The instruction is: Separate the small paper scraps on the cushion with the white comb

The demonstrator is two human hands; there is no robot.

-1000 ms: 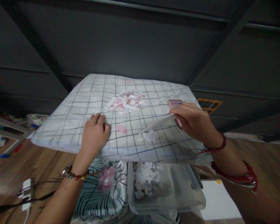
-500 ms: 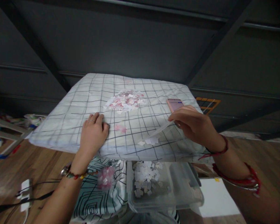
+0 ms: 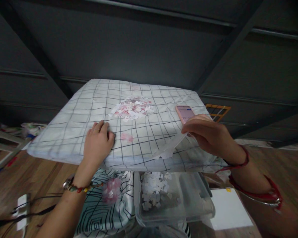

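My left hand (image 3: 97, 143) lies on the white checked cloth (image 3: 84, 109), fingers slightly bent and nothing in them. My right hand (image 3: 208, 132) pinches one end of a thin whitish strip (image 3: 173, 142) between thumb and fingers. The strip slants down leftward to a white scrap (image 3: 167, 154) near the cloth's front edge; whether it is paper or plastic I cannot tell. Just beyond my right fingers lies a phone (image 3: 185, 113) with its screen lit. A heap of white and pink paper scraps (image 3: 132, 108) sits farther back, and a small pink piece (image 3: 126, 137) lies between my hands.
Below the cloth's front edge, a clear plastic box (image 3: 196, 198) holds white paper scraps (image 3: 155, 188). Left of it, pink scraps (image 3: 111, 191) lie on a patterned fabric (image 3: 99, 218). A white sheet (image 3: 229, 210) and a power strip (image 3: 23, 211) flank these. A dark panel (image 3: 129, 46) rises behind.
My right hand keeps its pinch; the strip now looks wider and its lower end has shifted slightly to the right. My left hand stays put on the cloth. The view has shifted slightly.
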